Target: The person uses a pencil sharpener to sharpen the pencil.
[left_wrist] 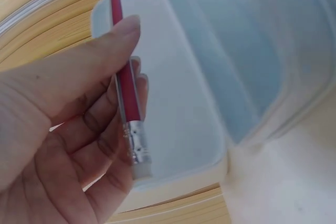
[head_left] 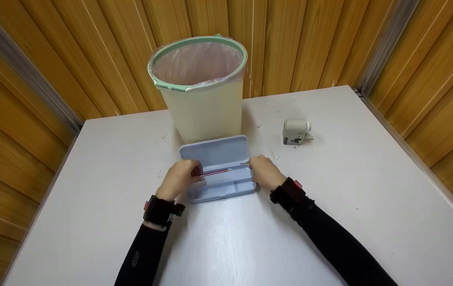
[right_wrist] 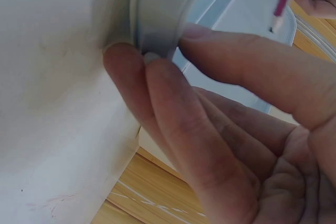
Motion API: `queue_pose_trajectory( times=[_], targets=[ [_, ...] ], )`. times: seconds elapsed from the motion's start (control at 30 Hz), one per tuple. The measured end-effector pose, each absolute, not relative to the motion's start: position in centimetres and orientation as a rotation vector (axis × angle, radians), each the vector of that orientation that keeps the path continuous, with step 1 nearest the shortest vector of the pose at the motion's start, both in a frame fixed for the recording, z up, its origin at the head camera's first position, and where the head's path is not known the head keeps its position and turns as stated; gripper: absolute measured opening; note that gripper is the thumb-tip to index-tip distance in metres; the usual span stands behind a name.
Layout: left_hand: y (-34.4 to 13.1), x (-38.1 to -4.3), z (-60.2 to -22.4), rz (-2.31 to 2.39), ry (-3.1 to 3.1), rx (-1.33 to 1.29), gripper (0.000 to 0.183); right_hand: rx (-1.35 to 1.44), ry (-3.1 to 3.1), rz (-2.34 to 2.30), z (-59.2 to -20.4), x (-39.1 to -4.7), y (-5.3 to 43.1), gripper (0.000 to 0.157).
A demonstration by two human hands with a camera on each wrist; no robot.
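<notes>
My left hand (head_left: pixel 179 178) pinches a red-striped pencil (head_left: pixel 215 172) between thumb and fingers. In the left wrist view the pencil's metal band and white eraser (left_wrist: pixel 140 170) stick out near the fingers. The pencil is held above a light blue pencil case (head_left: pixel 214 153), which lies open with its lid tipped back toward the bin. A divider splits its tray. At the case's right end, my right hand (head_left: pixel 265 172) grips the wall, thumb inside and fingers outside, as the right wrist view shows. The pencil's sharpened tip (right_wrist: pixel 274 26) points toward the right hand.
A cream waste bin (head_left: pixel 210 111) with a green rim and a plastic liner stands right behind the case. To the right sits a small crank pencil sharpener (head_left: pixel 295 132). Wood-patterned panels (head_left: pixel 282 43) enclose the white table (head_left: pixel 226 246) at the back and sides.
</notes>
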State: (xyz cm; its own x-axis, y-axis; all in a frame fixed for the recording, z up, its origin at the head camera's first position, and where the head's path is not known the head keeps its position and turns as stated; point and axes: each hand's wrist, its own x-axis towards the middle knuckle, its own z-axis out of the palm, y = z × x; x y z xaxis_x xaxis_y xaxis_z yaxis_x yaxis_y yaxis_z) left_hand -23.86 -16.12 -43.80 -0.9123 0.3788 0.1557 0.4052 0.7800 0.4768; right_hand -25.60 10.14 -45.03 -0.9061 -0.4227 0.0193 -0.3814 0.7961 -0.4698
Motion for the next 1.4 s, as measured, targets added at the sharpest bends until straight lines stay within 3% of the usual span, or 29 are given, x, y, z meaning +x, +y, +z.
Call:
queue_pose_trajectory(
  times=[0.47, 0.7, 1.0, 1.13, 1.4],
  targets=[
    [-16.0, -23.1, -41.6, -0.738, -2.854, -0.62, 0.013, -0.679, 2.927, -0.735, -45.1, -25.5, 10.3, 0.043],
    [-15.8, -23.2, -41.6, -0.725, -2.842, -0.611, 0.013, -0.575, 2.907, -0.728, -44.8, -26.0, 11.2, 0.023],
    [-15.7, -23.1, -41.8, -0.719, -2.836, -0.61, 0.013, -0.487, 3.121, -1.066, -43.1, -28.3, 14.9, 0.02],
    [-15.7, -23.1, -41.9, -0.72, -2.841, -0.607, 0.012, -0.423, 3.244, -1.129, -42.6, -29.4, 16.9, 0.031],
    [-15.9, -23.0, -42.1, -0.718, -2.831, -0.615, 0.013, -0.273, 3.308, -1.018, -43.7, -31.3, 20.4, 0.079]
  ],
)
